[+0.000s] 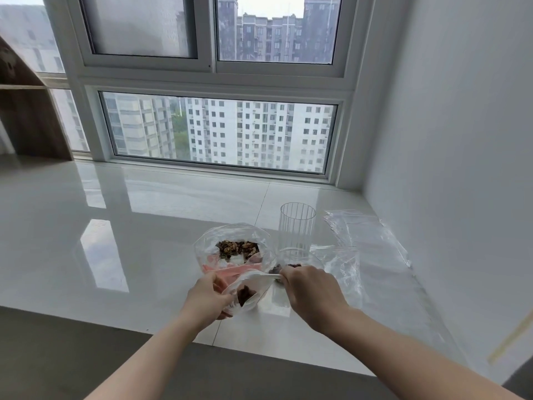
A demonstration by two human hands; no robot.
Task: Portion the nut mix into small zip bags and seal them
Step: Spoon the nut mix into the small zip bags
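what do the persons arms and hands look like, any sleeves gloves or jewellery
Both forearms are bare up to the frame's bottom edge, with no sleeves in view. The left hand and the right hand wear no gloves, and no rings, watch or bracelet show. The nails are too small to judge.

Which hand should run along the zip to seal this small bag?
Probably the right hand: it already pinches the small zip bag at its top strip, while the left hand grips its side.
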